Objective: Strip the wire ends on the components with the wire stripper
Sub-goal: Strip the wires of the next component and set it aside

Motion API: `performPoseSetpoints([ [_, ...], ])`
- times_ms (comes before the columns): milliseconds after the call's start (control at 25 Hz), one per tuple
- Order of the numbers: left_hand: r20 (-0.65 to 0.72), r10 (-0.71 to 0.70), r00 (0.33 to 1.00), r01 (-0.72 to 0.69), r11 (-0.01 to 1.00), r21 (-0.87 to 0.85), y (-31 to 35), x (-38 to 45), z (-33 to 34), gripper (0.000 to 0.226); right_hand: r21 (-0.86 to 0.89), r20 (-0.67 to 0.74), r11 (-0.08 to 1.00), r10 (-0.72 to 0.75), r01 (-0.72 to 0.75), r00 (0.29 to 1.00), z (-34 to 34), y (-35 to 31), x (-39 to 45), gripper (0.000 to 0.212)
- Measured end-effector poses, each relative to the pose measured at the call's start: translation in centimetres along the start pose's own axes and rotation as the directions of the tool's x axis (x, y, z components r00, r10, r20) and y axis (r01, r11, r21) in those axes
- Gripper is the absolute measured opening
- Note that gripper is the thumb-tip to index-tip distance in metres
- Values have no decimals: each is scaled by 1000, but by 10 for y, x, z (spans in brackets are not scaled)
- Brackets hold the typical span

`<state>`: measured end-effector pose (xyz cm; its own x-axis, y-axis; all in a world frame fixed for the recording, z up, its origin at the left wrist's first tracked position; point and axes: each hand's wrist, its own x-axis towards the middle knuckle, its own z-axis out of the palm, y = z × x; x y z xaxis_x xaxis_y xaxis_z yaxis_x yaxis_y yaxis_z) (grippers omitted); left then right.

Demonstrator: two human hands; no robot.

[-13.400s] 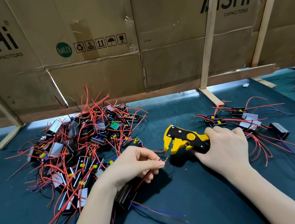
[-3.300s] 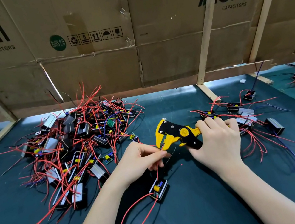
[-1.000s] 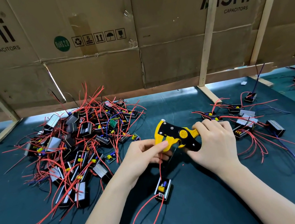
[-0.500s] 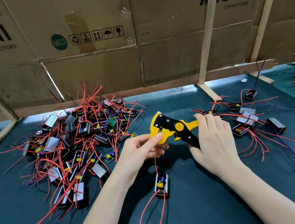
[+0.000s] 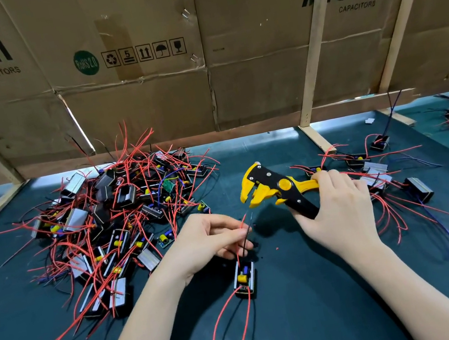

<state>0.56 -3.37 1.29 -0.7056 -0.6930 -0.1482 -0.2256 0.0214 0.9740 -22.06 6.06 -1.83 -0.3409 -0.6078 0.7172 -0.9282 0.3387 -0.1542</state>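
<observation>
My right hand [image 5: 340, 211] grips the handles of the yellow and black wire stripper [image 5: 273, 189], whose jaws are spread and point left, a little above the mat. My left hand [image 5: 205, 240] pinches a red wire and a black wire [image 5: 242, 234] that rise from a small black component [image 5: 244, 277] lying on the mat just below it. The two wire tips stand a short way below and left of the jaws, apart from them. Two long red wires trail from the component toward me.
A large tangled heap of components with red wires [image 5: 113, 228] fills the left of the dark green mat [image 5: 316, 303]. A smaller group of components [image 5: 377, 176] lies right of my right hand. A cardboard wall [image 5: 202, 53] on wooden struts closes the back.
The wire ends have come out of the stripper's jaws. My left hand has dropped toward me with the wires, and the stripper has shifted up and right with its handles spread.
</observation>
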Motion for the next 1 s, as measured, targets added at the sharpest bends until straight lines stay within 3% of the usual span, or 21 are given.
performPoseSetpoints([
  [360, -30, 129, 991, -126, 989, 72, 6, -3, 5, 17, -81, 31, 995, -54, 56, 998, 1, -7, -4, 58],
  [560, -98, 107, 989, -101, 993, 62, 6, 0, 4, 22, -45, 12, 997, -54, 55, 998, 0, -10, -5, 63],
  [1000, -77, 131, 988, -123, 987, 105, 4, 2, 5, 23, -57, -46, 993, -109, 107, 993, -5, -11, -1, 54],
])
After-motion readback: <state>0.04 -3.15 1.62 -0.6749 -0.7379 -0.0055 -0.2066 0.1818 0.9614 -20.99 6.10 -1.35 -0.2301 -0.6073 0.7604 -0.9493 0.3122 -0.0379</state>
